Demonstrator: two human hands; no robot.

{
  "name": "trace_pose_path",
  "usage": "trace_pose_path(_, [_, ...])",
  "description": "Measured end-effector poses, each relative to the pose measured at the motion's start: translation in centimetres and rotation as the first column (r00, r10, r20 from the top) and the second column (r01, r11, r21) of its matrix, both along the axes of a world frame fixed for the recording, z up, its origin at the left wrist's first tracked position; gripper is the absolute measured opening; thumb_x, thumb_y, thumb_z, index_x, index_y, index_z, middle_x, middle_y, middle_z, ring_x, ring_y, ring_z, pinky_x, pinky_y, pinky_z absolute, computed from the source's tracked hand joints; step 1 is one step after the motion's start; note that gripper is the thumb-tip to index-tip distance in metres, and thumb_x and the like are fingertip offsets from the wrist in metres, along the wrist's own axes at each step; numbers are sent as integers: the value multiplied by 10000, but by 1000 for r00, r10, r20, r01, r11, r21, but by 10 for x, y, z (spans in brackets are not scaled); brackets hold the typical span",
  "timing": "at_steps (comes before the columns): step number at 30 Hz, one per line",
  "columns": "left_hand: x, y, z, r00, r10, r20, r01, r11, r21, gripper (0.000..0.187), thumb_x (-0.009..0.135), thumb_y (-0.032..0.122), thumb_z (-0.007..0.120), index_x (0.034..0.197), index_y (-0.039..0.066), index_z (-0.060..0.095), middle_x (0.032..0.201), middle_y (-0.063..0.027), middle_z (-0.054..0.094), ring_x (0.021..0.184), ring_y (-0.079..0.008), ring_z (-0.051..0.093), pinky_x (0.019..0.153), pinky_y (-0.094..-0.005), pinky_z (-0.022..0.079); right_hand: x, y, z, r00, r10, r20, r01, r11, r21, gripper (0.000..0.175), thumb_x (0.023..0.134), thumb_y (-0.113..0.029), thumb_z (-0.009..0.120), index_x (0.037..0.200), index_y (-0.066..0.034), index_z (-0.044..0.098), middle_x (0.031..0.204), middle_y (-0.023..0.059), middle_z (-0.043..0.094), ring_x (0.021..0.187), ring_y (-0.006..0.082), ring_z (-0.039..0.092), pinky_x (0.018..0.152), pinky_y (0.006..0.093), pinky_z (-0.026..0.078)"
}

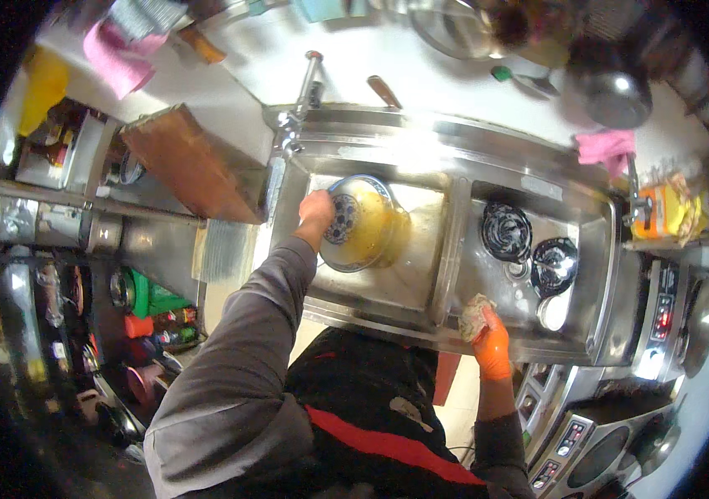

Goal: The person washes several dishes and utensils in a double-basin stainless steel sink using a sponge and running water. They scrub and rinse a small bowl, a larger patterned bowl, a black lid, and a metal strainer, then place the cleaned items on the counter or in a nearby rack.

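Note:
My bare left hand (316,212) grips the left rim of a large bowl (364,256) with blue patterning inside. The bowl is in the left basin (420,249) of a double steel sink. Yellowish liquid (374,218) shows in the bowl, and yellow also spreads past its right rim. Whether the bowl touches the basin floor I cannot tell. In an orange glove, my right hand (492,349) holds a crumpled, pale scrubbing cloth (476,317) over the front edge of the right basin (470,268). Two dark, shiny bowls (506,232) and a small white dish (553,312) lie in that basin.
A faucet (292,121) rises at the sink's back left corner. Left of the sink leans a brown wooden board (195,159). A knife (384,92) and a green-handled utensil (526,80) are at the back wall. Appliances with control panels (570,440) flank the right side.

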State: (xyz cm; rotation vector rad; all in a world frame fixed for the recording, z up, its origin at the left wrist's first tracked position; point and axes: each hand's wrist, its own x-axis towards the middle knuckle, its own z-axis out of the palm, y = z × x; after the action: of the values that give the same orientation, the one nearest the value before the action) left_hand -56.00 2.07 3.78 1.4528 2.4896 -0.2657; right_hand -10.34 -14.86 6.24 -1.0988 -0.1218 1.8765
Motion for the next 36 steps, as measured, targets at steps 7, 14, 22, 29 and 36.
trace_pose_path(7, [35,12,14,983,-127,-134,117,990,-77,238,882,145,564,1033,54,724,1066,-153,708,1002,-314,691,843,-424,558,31,-8,-15,997,7,78,-17,991,133,388,987,-271,528,1271,-9,563,1180,100,632,1098,224,596,957,363,465])
trace_pose_path(14, [50,4,20,982,-74,-174,65,996,-57,212,879,150,588,1021,64,720,1059,-149,709,1004,-316,688,837,-427,559,37,5,-9,999,6,-34,-3,998,67,323,1004,-249,486,1199,-21,606,1101,70,637,1015,180,622,885,317,497])
trace_pose_path(22, [7,-19,12,983,31,-179,-50,993,-103,266,826,182,675,1056,51,705,1087,-168,697,1014,-332,681,856,-417,555,-4,17,-12,989,98,109,-126,949,289,327,973,-300,499,1040,-27,664,971,59,663,838,160,629,736,288,503])
trace_pose_path(29, [-54,-98,31,877,-395,274,480,746,-462,247,763,165,676,980,51,707,905,-155,716,847,-312,706,797,-386,561,-83,22,-60,934,271,234,-302,947,110,303,980,-301,512,986,-40,666,864,37,647,775,167,611,684,314,484])
trace_pose_path(36, [-14,-184,-23,-174,587,791,-384,699,-603,264,785,14,669,1046,2,634,979,-102,699,896,-241,685,788,-378,574,-136,57,-94,836,284,470,-454,839,300,307,984,-330,491,941,-90,678,849,35,668,754,181,630,675,313,491])
